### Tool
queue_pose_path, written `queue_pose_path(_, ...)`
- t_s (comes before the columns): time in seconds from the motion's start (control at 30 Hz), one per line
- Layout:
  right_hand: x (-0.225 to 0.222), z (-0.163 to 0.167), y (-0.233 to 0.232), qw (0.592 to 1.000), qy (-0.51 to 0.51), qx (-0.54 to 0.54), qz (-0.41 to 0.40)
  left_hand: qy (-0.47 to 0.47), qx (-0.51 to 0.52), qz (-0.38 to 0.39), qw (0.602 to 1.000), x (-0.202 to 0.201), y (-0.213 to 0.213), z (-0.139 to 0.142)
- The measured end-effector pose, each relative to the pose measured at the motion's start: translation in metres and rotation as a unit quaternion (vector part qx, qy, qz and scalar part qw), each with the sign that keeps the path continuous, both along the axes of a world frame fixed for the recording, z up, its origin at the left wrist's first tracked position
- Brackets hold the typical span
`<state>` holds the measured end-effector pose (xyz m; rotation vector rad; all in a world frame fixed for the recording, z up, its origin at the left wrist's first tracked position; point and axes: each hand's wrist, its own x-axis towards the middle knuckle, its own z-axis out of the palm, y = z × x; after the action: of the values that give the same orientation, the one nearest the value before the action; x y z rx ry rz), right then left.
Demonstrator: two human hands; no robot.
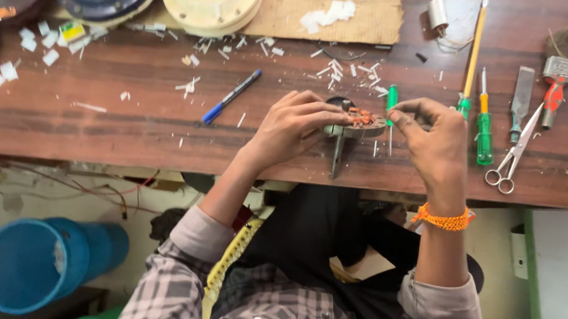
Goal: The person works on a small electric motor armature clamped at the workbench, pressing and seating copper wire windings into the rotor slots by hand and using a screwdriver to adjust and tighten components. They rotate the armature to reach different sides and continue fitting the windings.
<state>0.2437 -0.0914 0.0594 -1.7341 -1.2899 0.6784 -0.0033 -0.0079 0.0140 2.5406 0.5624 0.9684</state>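
Evidently the work in hand is fine finger-work on a small round part (360,124), a metal disc with copper-coloured windings on top, which sits on the wooden counter (153,132) near its front edge, right between the two hands. The left hand (295,122) has its fingers curled down over the part's left rim, a closed grip that pins it in place. The right hand (438,139) is just beside the part's right edge with thumb and forefinger pinched together (whatever sits in that pinch is too small to make out; it may be a strand of wire). A slim green-handled screwdriver (392,99) lies just behind the fingertips, and a thin metal tool (337,156) points out from under the part toward the counter's edge.

By my judgement this is a mid-way step at the windings, not a start or a finish. Any next move there calls for a steady left-hand hold and a small, controlled pull or tuck from the right pinch.

Further off lie a blue pen (231,96), scissors (514,153), and white scraps (335,66).
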Motion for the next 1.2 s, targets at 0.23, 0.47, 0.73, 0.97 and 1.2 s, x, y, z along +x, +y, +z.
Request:
queue_pose_path(0.23,-0.013,0.017,-0.015,0.996,0.066,-0.013,0.056,-0.039,-0.072,-0.022,0.996,0.001,0.002,0.0)
queue_pose_path(0.47,-0.037,0.018,-0.033,0.994,-0.002,-0.002,0.107,-0.056,-0.2,-0.042,0.977,0.002,0.0,0.003)
queue_pose_path(0.73,-0.057,-0.024,-0.047,0.985,-0.074,0.099,0.121,-0.061,-0.214,-0.057,0.973,0.001,0.001,0.006)
queue_pose_path(0.97,-0.091,-0.059,-0.042,0.99,-0.002,0.141,-0.012,-0.048,-0.187,-0.058,0.98,0.0,0.005,-0.002)
queue_pose_path(1.2,-0.083,-0.064,-0.046,0.973,-0.038,0.219,-0.061,-0.103,-0.092,0.003,0.99,0.015,-0.011,-0.012)
